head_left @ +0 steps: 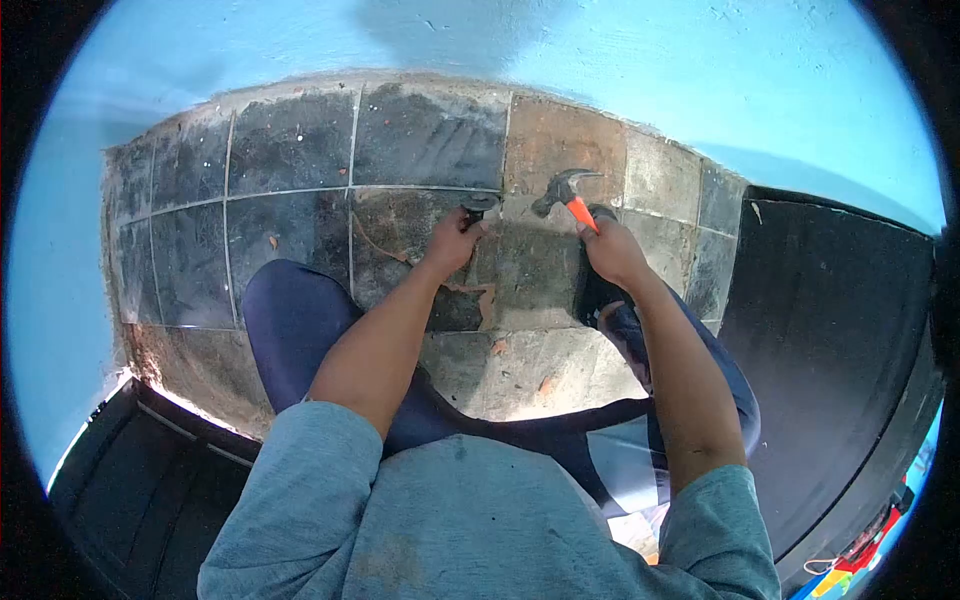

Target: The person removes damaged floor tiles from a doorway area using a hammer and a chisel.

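Observation:
My left hand [457, 243] is closed round the lower part of a dark tool with a flat round top [480, 202], held upright over the dark tiles. What the tool is, I cannot make out fully. To the right, my right hand [612, 250] grips the orange handle of a hammer [582, 212]. The dark metal head points up and away from me, its claw to the right and its striking face to the left. The two tools are apart.
Worn tiles [290, 140] cover the floor up to a light blue wall [450, 40]. My bent knees [295, 305] are at both sides. A black door panel [830, 330] stands at right, another dark panel [150, 490] at lower left. Colourful items [865, 560] lie at lower right.

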